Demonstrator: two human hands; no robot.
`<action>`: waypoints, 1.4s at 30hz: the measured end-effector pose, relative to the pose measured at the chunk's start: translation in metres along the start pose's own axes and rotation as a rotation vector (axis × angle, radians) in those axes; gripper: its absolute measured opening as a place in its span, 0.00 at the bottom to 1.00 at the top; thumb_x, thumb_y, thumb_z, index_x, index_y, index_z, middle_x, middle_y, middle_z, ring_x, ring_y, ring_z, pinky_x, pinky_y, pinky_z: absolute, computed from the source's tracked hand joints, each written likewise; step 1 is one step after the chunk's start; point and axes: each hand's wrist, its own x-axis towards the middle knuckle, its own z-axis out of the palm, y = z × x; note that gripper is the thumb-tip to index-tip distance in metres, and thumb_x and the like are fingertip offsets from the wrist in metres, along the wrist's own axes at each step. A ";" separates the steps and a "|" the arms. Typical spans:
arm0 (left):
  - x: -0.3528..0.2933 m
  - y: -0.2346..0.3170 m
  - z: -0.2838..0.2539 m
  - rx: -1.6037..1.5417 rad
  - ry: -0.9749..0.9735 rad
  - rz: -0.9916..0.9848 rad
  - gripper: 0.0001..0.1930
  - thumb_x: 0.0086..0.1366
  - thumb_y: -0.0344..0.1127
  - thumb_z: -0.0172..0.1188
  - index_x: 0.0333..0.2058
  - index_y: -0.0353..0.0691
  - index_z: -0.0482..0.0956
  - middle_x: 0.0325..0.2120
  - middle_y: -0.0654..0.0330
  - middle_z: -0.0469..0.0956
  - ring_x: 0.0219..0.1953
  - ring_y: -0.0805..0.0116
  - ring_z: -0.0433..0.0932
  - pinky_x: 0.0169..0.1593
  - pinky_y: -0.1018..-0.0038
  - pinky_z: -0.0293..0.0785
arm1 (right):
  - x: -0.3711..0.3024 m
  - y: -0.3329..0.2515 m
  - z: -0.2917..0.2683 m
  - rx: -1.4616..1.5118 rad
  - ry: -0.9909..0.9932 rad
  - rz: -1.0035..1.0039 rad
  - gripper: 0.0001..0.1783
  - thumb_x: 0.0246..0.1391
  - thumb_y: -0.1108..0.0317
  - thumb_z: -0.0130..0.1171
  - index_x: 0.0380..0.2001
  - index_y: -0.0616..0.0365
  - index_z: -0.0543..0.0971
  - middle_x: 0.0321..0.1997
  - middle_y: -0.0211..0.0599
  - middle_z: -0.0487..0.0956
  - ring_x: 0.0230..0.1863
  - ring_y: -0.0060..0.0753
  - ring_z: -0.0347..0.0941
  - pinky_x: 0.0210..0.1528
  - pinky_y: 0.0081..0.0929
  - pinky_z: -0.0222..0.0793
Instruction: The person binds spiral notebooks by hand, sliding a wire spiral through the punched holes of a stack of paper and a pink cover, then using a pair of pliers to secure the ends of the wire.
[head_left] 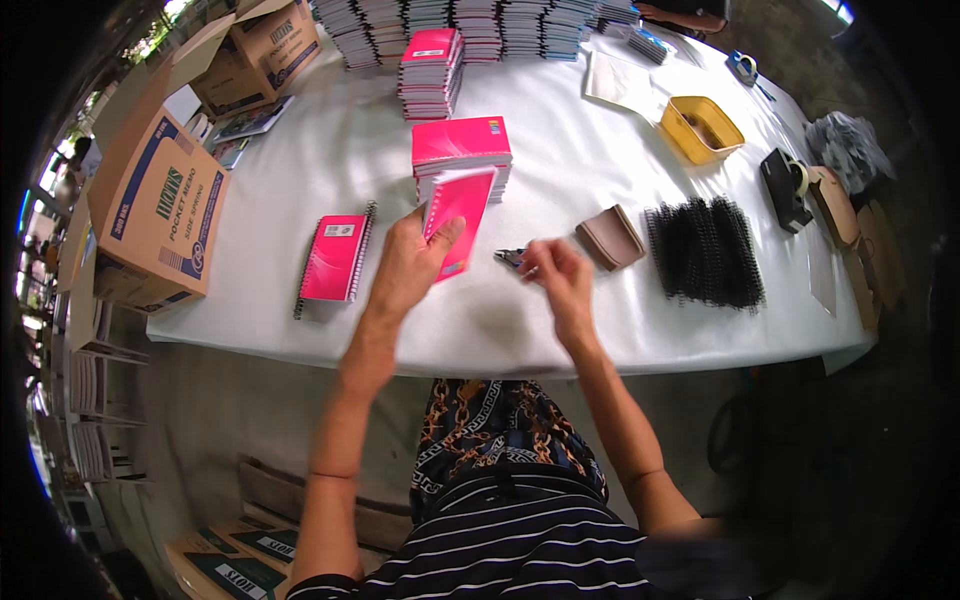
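My left hand [412, 258] is closed around a slim pink notebook [470, 205], held up and tilted above the table, with its thumb across the cover. Its punched, unbound-looking edge faces left. My right hand [562, 277] is over the table with fingers curled together, slightly blurred. The dark jaws of a small pair of pliers [508, 258] show just left of its fingertips; whether the fingers grip them I cannot tell. Behind the left hand stands a stack of pink notebooks [460, 140]. Further left lie pink spiral-bound notebooks [335, 258].
Black spiral coils [705, 252] lie in a heap at the right, beside a brown box-shaped holder [612, 238]. Beyond are a yellow tub [702, 130] and a tape dispenser [787, 190]. An open carton [165, 215] stands left. Stacked notebooks [480, 30] line the back, near another person's arm [685, 18].
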 end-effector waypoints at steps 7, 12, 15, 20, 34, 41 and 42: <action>-0.008 -0.008 0.016 0.777 -0.585 -0.057 0.29 0.61 0.34 0.60 0.62 0.46 0.65 0.39 0.42 0.78 0.39 0.42 0.78 0.42 0.57 0.74 | 0.019 -0.031 -0.027 -0.332 -0.379 -0.204 0.16 0.52 0.72 0.63 0.45 0.61 0.77 0.44 0.37 0.79 0.49 0.31 0.74 0.53 0.30 0.69; -0.021 -0.008 0.011 0.803 -0.419 -0.033 0.41 0.56 0.38 0.66 0.66 0.50 0.55 0.45 0.51 0.79 0.41 0.46 0.79 0.44 0.58 0.74 | 0.012 -0.010 -0.012 -0.378 -0.494 -0.113 0.19 0.50 0.69 0.66 0.44 0.61 0.74 0.43 0.35 0.78 0.47 0.29 0.73 0.52 0.29 0.68; -0.029 -0.023 -0.018 0.542 -0.298 -0.132 0.53 0.50 0.41 0.72 0.69 0.47 0.46 0.57 0.50 0.70 0.57 0.49 0.71 0.56 0.62 0.70 | 0.008 -0.004 -0.009 -0.320 -0.498 -0.011 0.15 0.54 0.68 0.64 0.43 0.60 0.73 0.43 0.32 0.76 0.45 0.23 0.70 0.51 0.26 0.66; -0.067 -0.073 0.006 -0.454 0.030 -0.076 0.59 0.52 0.41 0.73 0.70 0.48 0.34 0.68 0.46 0.49 0.71 0.49 0.46 0.70 0.60 0.46 | -0.020 0.024 0.021 -0.205 -0.410 -0.035 0.12 0.58 0.73 0.58 0.43 0.60 0.68 0.35 0.35 0.73 0.39 0.24 0.69 0.41 0.26 0.66; -0.035 -0.037 0.041 1.046 -0.144 0.340 0.32 0.63 0.45 0.57 0.63 0.38 0.62 0.60 0.55 0.68 0.60 0.46 0.66 0.61 0.47 0.58 | 0.014 0.006 -0.016 -0.411 -0.426 -0.305 0.18 0.47 0.78 0.61 0.42 0.61 0.69 0.37 0.45 0.75 0.44 0.39 0.74 0.45 0.32 0.71; -0.030 -0.029 0.049 1.004 -0.155 0.406 0.30 0.63 0.41 0.58 0.63 0.43 0.63 0.57 0.56 0.71 0.58 0.48 0.70 0.58 0.53 0.65 | 0.119 -0.014 -0.170 -1.744 0.257 -0.187 0.09 0.46 0.70 0.61 0.31 0.63 0.79 0.38 0.48 0.79 0.40 0.42 0.77 0.39 0.36 0.72; -0.032 -0.031 0.046 1.010 -0.158 0.394 0.30 0.63 0.41 0.58 0.62 0.42 0.63 0.58 0.55 0.71 0.58 0.47 0.70 0.59 0.53 0.65 | 0.123 -0.010 -0.168 -1.868 0.217 -0.125 0.09 0.47 0.71 0.59 0.32 0.64 0.79 0.38 0.50 0.79 0.39 0.43 0.78 0.38 0.37 0.72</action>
